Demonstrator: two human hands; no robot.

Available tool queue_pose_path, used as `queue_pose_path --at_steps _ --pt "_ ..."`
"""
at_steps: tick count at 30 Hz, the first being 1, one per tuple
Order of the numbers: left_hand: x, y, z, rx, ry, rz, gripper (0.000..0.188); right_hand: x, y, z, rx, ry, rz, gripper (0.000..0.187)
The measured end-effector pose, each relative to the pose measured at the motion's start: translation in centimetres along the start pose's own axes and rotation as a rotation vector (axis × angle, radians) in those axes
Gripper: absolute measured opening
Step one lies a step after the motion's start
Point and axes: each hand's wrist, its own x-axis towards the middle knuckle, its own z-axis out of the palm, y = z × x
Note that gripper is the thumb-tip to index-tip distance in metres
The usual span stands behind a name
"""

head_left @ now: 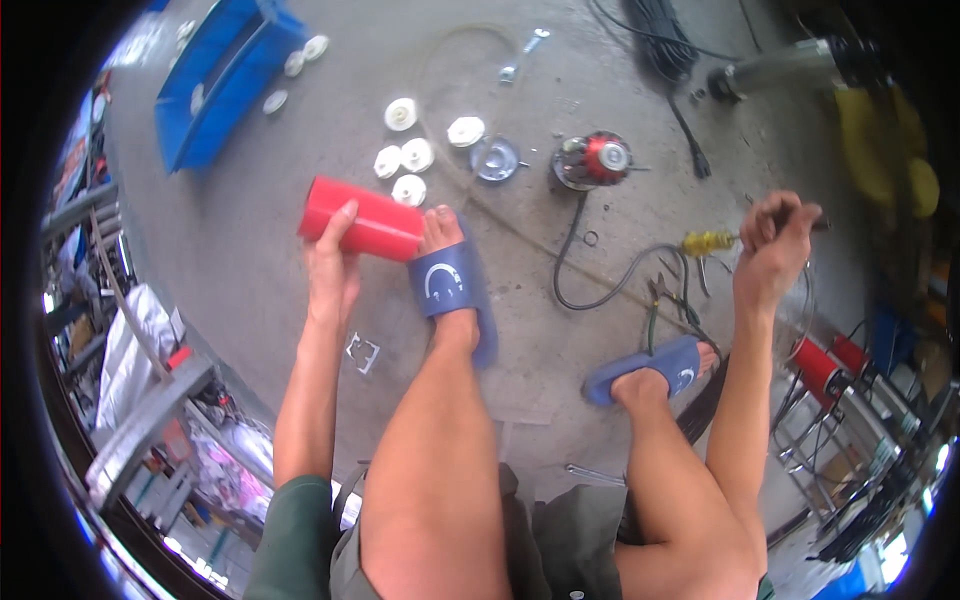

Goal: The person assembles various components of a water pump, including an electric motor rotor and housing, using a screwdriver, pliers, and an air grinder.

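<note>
My left hand (335, 250) is closed around a red cylindrical sleeve (375, 220), thumb on top. The sleeve tilts down to the right, its right end by my left foot. My right hand (775, 245) is curled shut at the right. A small dark end sticks out beyond its fingers, but I cannot make out what they hold. Just left of this hand is a yellow screwdriver-like handle (708, 242). Farther left, a red and black motor (597, 160) stands on the floor with a dark cord (568, 290) attached. A round grey cap (495, 158) lies beside it.
Several white plastic wheel-like parts (417, 154) lie beyond the sleeve. At far left is a blue bin (225, 80). Pliers (657, 290) lie near my right sandal (640, 368). A metal cylinder tool (780, 72) and coiled cable (660, 45) lie far right; red-ended tools (818, 368) stand nearer.
</note>
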Motion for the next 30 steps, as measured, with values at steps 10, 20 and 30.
queue_pose_path --at_steps 10,20,30 --pt "-8.7 9.2 2.4 -0.367 -0.454 0.036 0.104 0.6 -4.7 -0.7 0.105 -0.053 0.019 0.059" --pt "-8.7 6.0 12.9 0.470 -0.644 0.890 0.088 2.7 -18.4 -1.3 0.533 -0.358 -0.087 0.048" --pt "-11.8 9.2 17.4 0.401 -0.748 1.000 0.074 -0.4 -29.9 -2.9 0.766 -0.550 -0.217 0.038"
